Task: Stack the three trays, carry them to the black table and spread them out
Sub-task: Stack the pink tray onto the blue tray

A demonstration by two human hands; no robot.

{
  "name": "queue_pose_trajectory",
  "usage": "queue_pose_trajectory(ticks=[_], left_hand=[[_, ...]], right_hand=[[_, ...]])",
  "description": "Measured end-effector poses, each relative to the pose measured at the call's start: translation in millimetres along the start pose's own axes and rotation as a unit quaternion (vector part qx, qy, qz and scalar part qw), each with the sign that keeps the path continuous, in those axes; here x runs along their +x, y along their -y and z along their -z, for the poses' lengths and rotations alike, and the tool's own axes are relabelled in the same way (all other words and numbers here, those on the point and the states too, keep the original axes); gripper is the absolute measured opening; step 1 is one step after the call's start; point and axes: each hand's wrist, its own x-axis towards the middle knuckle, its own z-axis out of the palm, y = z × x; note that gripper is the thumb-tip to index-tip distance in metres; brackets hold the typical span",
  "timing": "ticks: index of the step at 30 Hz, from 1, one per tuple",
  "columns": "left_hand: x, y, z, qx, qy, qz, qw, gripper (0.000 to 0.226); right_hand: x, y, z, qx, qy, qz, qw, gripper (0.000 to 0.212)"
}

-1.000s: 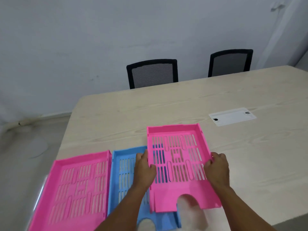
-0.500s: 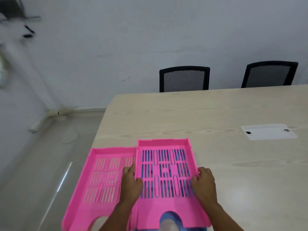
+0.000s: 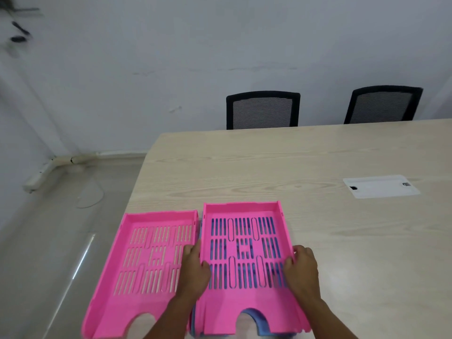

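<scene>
A pink slotted tray (image 3: 247, 299) sits nested on a blue tray (image 3: 259, 325), whose blue shows through the slots and at the front notch. My left hand (image 3: 194, 271) grips the top tray's left wall and my right hand (image 3: 302, 269) grips its right wall. A second pink tray (image 3: 139, 263) lies flat on the table just to the left, side by side with the stack, its left part overhanging the table edge. All three rest near the front left corner of the light wooden table (image 3: 269, 167).
A white cable-port cover (image 3: 380, 186) is set into the table at the right. Two black mesh chairs (image 3: 263, 110) (image 3: 382, 104) stand behind the far edge by the wall. Grey floor with a cable duct (image 3: 49, 167) lies to the left.
The pink tray in my hands has moved left and come down onto the blue tray, covering it. My view has swung left; the other pink tray stayed put.
</scene>
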Motion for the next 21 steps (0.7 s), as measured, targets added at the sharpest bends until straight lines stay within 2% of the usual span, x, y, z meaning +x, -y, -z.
queue_pose_trajectory(ticks=[14, 21], left_hand=[[1.0, 6.4, -0.8, 0.018, -0.034, 0.025, 0.999, 0.066], [1.4, 7.3, -0.1, 0.045, -0.038, 0.016, 0.998, 0.063]], right_hand=[[0.7, 0.8, -9.8, 0.002, 0.018, 0.019, 1.0, 0.017], [5.2, -3.1, -15.8, -0.017, 0.072, -0.013, 0.997, 0.013]])
